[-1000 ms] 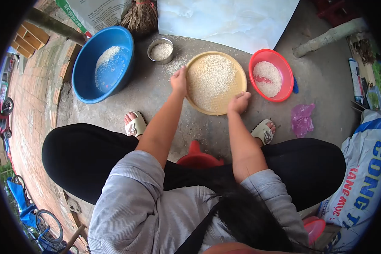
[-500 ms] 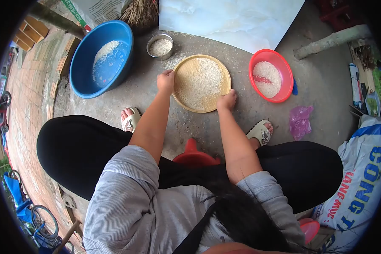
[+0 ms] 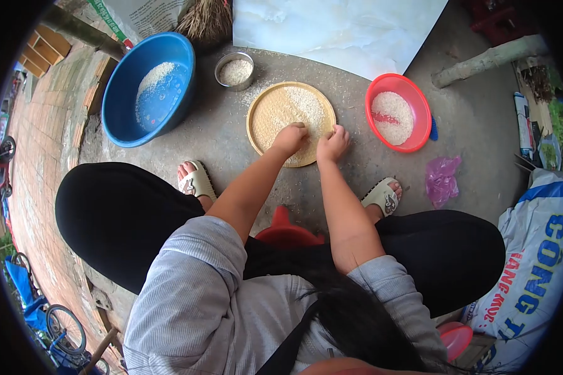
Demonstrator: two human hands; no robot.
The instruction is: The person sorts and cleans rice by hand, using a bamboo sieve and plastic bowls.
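I see, looking down past black-clad knees, a round tan tray spread with pale grain, low over the gray floor in front of the person. The left hand reaches in over the tray's near part, its fingers curled narrow above the grain; I cannot tell whether they pinch any of it. The right hand is at the tray's right rim, its fingers closed on the edge. I cannot make out whether the tray's underside touches the floor. Just beyond the tray's far left rim stands a small metal bowl of pale grain, with loose grains scattered on the floor between the two. Farther left, a large blue basin holds a patch of grain along its inner left side. To the right of the tray, apart from it, a red basin also holds grain, and a crumpled purple plastic bag lies nearer the person. A white marbled panel lies past the tray, beside a straw broom. Sandaled feet rest on either side, and a large printed sack sits at the lower right.
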